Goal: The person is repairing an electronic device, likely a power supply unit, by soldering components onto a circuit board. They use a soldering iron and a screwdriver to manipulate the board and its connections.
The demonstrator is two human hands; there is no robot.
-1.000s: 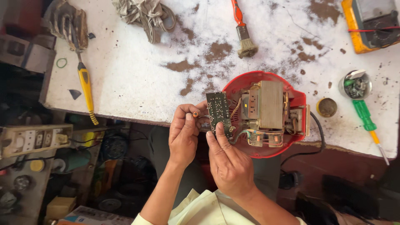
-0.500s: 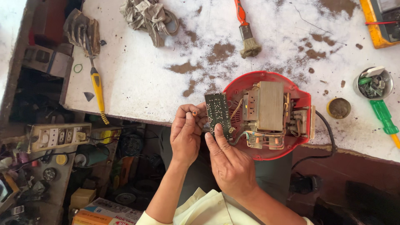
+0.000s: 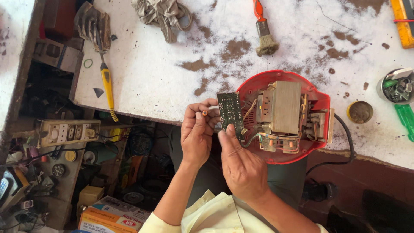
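Both hands are up at the near edge of the worktop [image 3: 164, 73], and between them is a small green circuit board [image 3: 230, 111]. The left hand [image 3: 196, 136] curls its fingers in against the board's left edge, and a small orange part [image 3: 205, 113] shows at its fingertips. The right hand [image 3: 241, 166] comes up from below, thumb pressed on the board's lower edge, fingers closed narrow around it. So the board is pinched from 2 sides, held on edge just off the worktop's front.

Thin wires [image 3: 250, 110] run from the board straight into the red casing [image 3: 263, 82] just to its right, which sits open on the worktop, partly over the edge. Inside it, a boxy transformer [image 3: 285, 107] fills the middle. A black cable [image 3: 347, 138] leaves the casing's right side and drops below the worktop.

Further back: a brush [image 3: 265, 32] with an orange handle, a bundle of grey cloth [image 3: 161, 15], and a yellow-handled screwdriver [image 3: 107, 86] well to the left. To the right, a round tin lid [image 3: 360, 112], a metal cup [image 3: 394, 86] of small parts and a green handle [image 3: 405, 118]. The worktop is white, worn through to brown patches. Below on the left, a shelf of clutter and a socket strip [image 3: 67, 131].
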